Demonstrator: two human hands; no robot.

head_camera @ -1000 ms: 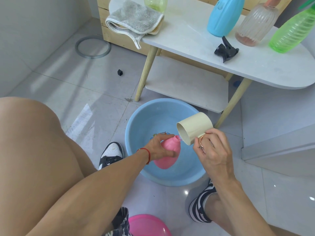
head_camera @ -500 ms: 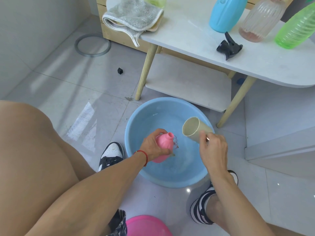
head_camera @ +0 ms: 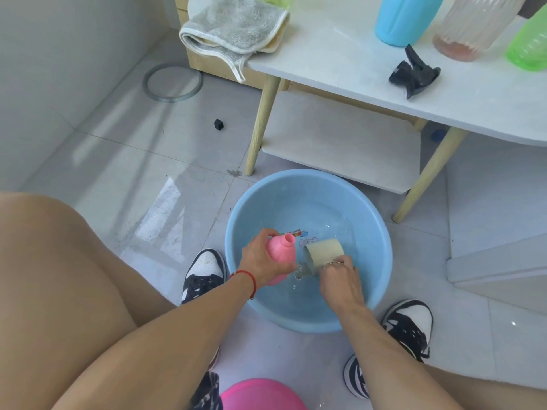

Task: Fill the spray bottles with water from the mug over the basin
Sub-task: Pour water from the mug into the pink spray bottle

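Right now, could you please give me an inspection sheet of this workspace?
Surface: grey tiled floor; white tabletop.
Job's things: round blue plastic basin holding water; pink plastic bottle, uncapped, over it; beige mug tipped, mouth dipped in the water.
Clutter: grey folded cloth, black spray trigger head, light-blue bottle, clear ribbed bottle, green bottle, grey ring, small black cube.
Hands: left hand grips the pink bottle; right hand holds the mug.
Cables: nothing seen.
Surroundings: white wall.
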